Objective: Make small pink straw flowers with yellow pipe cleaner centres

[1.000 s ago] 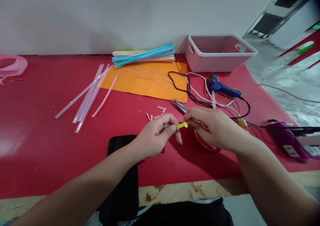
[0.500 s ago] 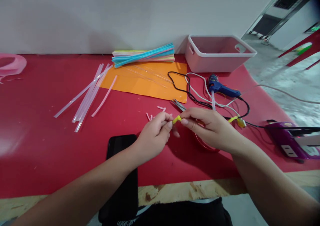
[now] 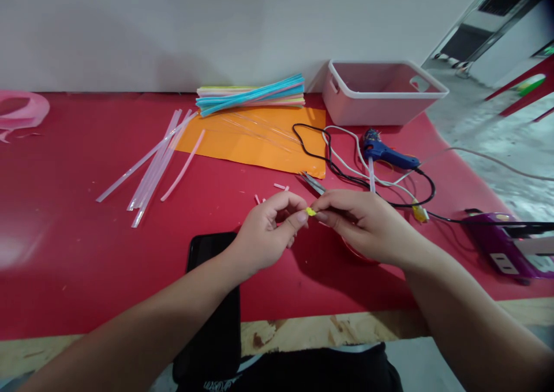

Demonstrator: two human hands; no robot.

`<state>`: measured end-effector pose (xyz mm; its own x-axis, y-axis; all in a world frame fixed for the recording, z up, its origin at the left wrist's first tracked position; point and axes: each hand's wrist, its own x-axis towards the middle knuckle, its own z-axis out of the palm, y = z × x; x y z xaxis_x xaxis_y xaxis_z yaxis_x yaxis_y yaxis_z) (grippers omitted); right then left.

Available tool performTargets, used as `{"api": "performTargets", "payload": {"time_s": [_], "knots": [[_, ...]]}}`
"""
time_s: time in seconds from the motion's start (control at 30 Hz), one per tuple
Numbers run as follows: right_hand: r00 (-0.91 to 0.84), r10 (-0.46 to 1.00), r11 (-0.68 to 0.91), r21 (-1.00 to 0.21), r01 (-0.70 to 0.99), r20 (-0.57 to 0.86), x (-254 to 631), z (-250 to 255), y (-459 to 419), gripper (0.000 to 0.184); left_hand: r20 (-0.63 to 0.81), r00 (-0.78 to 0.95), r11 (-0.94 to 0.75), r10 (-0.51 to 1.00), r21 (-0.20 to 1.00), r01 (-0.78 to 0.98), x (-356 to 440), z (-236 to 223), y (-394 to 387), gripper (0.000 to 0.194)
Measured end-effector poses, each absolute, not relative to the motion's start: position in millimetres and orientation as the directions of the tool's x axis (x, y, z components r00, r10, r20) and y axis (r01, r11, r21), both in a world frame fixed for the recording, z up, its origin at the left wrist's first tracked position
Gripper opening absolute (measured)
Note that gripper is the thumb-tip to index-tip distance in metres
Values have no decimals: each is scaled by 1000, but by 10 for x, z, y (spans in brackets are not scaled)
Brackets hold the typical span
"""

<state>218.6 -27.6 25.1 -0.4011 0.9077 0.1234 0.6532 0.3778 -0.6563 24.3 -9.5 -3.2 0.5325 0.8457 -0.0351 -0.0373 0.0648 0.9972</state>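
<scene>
A short piece of yellow pipe cleaner point(image 3: 310, 212) is pinched between my two hands, bent into a small fuzzy knot. My left hand point(image 3: 270, 230) closes thumb and index finger on its left end. On the other side, the fingertips of my right hand point(image 3: 367, 221) grip its right end. Just beyond my fingers lie scissors point(image 3: 312, 183), blades pointing away to the left, their handles hidden by my right hand. Small pink pipe cleaner bits point(image 3: 280, 186) lie by my left fingers. Under my right hand shows the rim of a red round thing point(image 3: 357, 252).
Behind are a pipe cleaner bundle point(image 3: 251, 96), orange sheet point(image 3: 255, 144) and pink basket point(image 3: 367, 109). A blue glue gun point(image 3: 392, 154) with cables and a purple device point(image 3: 497, 245) sit right. Glue sticks point(image 3: 158, 161) lie left; a black phone point(image 3: 212, 317) lies under my left forearm.
My hands have drawn closer together, and less of the yellow pipe cleaner shows between the fingertips. The yellow tail past my right wrist is out of sight. The view has shifted slightly.
</scene>
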Motion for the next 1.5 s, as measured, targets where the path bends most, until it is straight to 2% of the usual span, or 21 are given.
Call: {"api": "performTargets", "payload": {"time_s": [0.17, 0.27, 0.33, 0.47, 0.57, 0.67, 0.77, 0.93, 1.0, 1.07, 1.17, 1.3, 1.37, 1.43, 1.5], "knots": [[-319, 920, 391, -508, 767, 226, 2278, 254, -235, 10, 26, 649, -105, 761, 991, 84, 229, 17, -111, 7], [-386, 862, 499, -415, 761, 329, 2258, 244, -272, 8, 42, 681, -232, 731, 954, 190, 225, 6, -141, 5], [-437, 807, 577, -375, 725, 396, 2220, 243, -308, 8, 36, 658, -247, 753, 941, 231, 227, -9, -147, 6], [-455, 717, 675, -361, 643, 528, 2159, 270, -346, 8, -34, 527, -94, 849, 972, 214, 247, -25, -114, 6], [-419, 692, 694, -381, 611, 588, 2157, 303, -350, 10, -101, 474, 73, 875, 994, 78, 265, -26, -83, 9], [-398, 733, 660, -434, 614, 552, 2176, 329, -362, 12, -167, 449, 242, 878, 964, -114, 272, -20, -68, 11], [-359, 772, 615, -473, 631, 524, 2198, 348, -376, 12, -238, 467, 398, 852, 873, -282, 268, -6, -68, 12], [-442, 795, 606, -507, 613, 416, 2236, 367, -349, 10, -266, 550, 535, 792, 736, -414, 243, 6, -71, 17], [-457, 810, 586, -493, 643, 368, 2257, 362, -321, 10, -229, 593, 517, 772, 768, -377, 224, 13, -69, 15], [-441, 825, 565, -475, 675, 354, 2276, 345, -294, 10, -169, 649, 433, 742, 860, -271, 205, 29, -71, 12], [-439, 818, 571, -433, 698, 371, 2288, 303, -272, 10, -93, 712, 186, 696, 981, -54, 186, 51, -91, 9], [-501, 762, 642, -371, 671, 411, 2252, 252, -297, 10, -23, 711, -138, 703, 976, 167, 198, 25, -125, 5], [-529, 740, 668, -373, 644, 415, 2222, 246, -325, 10, -27, 656, -156, 755, 963, 220, 217, -2, -120, 6], [-534, 732, 678, -385, 626, 423, 2200, 253, -354, 11, -61, 566, -78, 822, 973, 218, 236, -17, -96, 6], [-526, 733, 678, -399, 617, 430, 2191, 264, -376, 12, -104, 484, 40, 869, 989, 140, 248, -15, -64, 7]]}}
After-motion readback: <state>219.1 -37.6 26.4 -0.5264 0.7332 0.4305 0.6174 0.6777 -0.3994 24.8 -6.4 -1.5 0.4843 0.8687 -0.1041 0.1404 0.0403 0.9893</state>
